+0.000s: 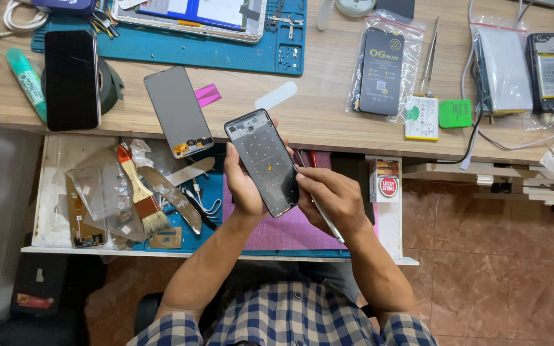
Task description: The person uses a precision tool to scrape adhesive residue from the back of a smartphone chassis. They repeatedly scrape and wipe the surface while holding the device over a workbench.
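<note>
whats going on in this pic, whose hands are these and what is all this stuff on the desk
There is one picture, taken by a camera worn on a person's head, looking down at their own two bare hands. The left hand holds a phone frame, tilted. The right hand holds a thin metal tool like a pen, its tip at the frame's edge. On the wooden desk lie a loose phone screen, a black phone, a teal work mat, bagged parts and tweezers. Below the desk an open drawer holds a paintbrush and scraps.
</note>
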